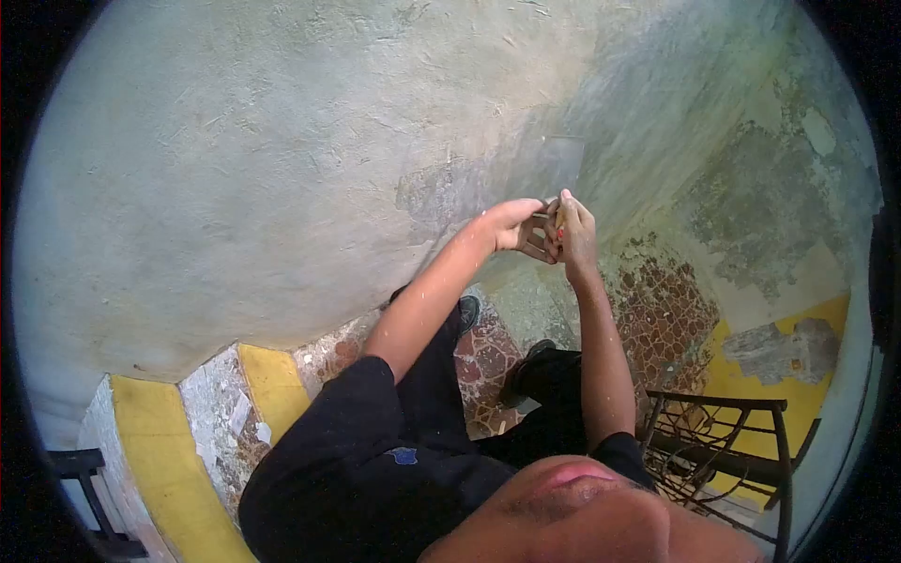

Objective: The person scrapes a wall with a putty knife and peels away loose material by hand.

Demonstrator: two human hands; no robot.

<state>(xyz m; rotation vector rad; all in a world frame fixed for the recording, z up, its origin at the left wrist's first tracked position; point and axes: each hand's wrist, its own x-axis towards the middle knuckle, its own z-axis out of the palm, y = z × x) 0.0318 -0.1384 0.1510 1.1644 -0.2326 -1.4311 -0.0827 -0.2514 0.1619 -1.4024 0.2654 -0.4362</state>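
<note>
holding both hands together in front of a rough plastered wall (282, 141), the person works at chest height. the left hand (514, 225) has its fingers curled, its grip touching the right hand (574, 230), whose grip is clenched on a small tan object (559, 218), too small to identify. below lie a patterned tile floor (657, 319) and a black metal chair (723, 441).

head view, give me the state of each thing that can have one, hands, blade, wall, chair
left hand: closed around the scraper handle
right hand: gripping the same handle
flat metal scraper blade: raised, flat against the wall
grey plastered wall: rough, paint partly stripped
black metal chair: standing upright, unoccupied
</note>
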